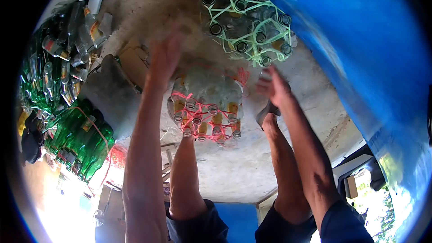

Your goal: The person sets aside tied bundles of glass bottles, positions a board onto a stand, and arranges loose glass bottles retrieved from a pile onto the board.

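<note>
Clear glass bottles (216, 119), bound into a bundle with red-pink twine, stand on the floor between my legs. My left hand (166, 51) is above and to the left of this bundle, smeared by motion, touching nothing that I can make out. My right hand (274, 87) hangs to the right of the bundle with its fingers apart and nothing held. Just beyond it stands a second bundle of bottles (259, 37), its necks laced with pale green twine. A loose tuft of red twine (243, 76) shows at the far side of the nearer bundle.
Green bottles (83, 139) and clear bottles (92, 27) are heaped along the left. A cardboard piece (133, 60) lies beside the heap. A blue wall or sheet (355, 49) runs down the right side. My own legs flank the nearer bundle.
</note>
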Available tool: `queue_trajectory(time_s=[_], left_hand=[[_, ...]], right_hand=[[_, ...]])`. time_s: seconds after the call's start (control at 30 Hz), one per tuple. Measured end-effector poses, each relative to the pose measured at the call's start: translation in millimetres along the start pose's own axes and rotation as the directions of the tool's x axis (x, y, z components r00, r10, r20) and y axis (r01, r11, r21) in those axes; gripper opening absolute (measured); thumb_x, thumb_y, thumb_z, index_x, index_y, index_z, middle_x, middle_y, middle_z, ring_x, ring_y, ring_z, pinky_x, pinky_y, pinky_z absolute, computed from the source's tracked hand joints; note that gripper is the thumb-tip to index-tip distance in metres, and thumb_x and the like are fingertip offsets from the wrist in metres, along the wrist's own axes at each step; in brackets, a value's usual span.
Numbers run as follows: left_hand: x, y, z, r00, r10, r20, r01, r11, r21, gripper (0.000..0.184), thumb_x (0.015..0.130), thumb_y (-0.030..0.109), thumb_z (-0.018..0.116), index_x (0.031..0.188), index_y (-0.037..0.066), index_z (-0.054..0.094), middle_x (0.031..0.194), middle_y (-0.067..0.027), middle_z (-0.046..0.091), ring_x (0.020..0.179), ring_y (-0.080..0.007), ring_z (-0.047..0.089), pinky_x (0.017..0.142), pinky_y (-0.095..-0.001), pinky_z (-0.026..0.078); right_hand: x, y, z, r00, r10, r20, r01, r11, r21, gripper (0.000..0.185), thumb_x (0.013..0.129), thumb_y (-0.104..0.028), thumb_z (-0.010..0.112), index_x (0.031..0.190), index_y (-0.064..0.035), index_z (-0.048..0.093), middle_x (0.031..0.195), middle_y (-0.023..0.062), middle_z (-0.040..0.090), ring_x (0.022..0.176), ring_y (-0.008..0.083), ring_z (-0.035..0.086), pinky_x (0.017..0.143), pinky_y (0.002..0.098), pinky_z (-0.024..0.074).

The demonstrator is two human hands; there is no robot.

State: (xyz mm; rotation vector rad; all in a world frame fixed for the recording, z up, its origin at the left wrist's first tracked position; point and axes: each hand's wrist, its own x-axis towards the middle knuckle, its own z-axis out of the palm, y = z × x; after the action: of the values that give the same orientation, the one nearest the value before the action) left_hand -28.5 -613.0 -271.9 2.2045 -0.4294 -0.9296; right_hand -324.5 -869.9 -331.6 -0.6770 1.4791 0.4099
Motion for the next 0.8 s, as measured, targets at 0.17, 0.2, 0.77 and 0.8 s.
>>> queue_trajectory(time_s=[0.17,0.2,0.77,0.8], left_hand=[[-61.7,-61.2,35.3,0.824,-0.47,0.315,0.528,0.839,-0.129,0.054,0.1,0.035,0.069,0.143,0.005,0.061,0.142,-0.0057,0.065,0.127,-0.0179,0.062,0.098,-0.0332,0.051],[-74.2,-63.1,37.6,0.836,-0.455,0.307,0.528,0.82,-0.22,0.054,0.1,0.037,0.07,0.142,0.005,0.062,0.142,-0.0055,0.065,0.126,-0.0171,0.062,0.098,-0.0329,0.051],[-86.7,-73.6,61.1,0.855,-0.488,0.176,0.518,0.783,-0.344,0.052,0.094,0.047,0.074,0.125,0.005,0.074,0.101,-0.0071,0.074,0.086,-0.0109,0.065,0.075,-0.0319,0.054],[-78.1,-54.3,51.8,0.811,-0.553,0.19,0.585,0.766,-0.268,0.051,0.095,0.048,0.073,0.122,0.004,0.075,0.098,-0.0074,0.073,0.083,-0.0111,0.065,0.072,-0.032,0.054]], right_hand=[[-42.3,84.4,40.5,0.96,0.244,0.136,-0.235,0.969,-0.079,0.096,0.089,-0.079,0.06,0.158,-0.0154,0.041,0.155,0.0153,0.044,0.138,0.0359,0.046,0.109,0.0551,0.0445],[-42.3,96.8,44.6,0.956,0.21,0.206,-0.214,0.977,0.0,0.095,0.09,-0.079,0.059,0.158,-0.0154,0.041,0.156,0.0135,0.044,0.141,0.0351,0.044,0.111,0.0558,0.0433],[-19.5,103.8,63.3,0.856,-0.189,0.481,0.027,0.946,0.324,0.069,0.102,-0.066,0.049,0.149,-0.0162,0.052,0.134,0.0035,0.063,0.122,0.0185,0.062,0.103,0.0429,0.0519],[-16.8,100.7,62.1,0.85,-0.182,0.494,0.014,0.946,0.325,0.069,0.102,-0.066,0.049,0.148,-0.0162,0.053,0.133,0.0036,0.064,0.121,0.0186,0.062,0.103,0.0428,0.0519]])
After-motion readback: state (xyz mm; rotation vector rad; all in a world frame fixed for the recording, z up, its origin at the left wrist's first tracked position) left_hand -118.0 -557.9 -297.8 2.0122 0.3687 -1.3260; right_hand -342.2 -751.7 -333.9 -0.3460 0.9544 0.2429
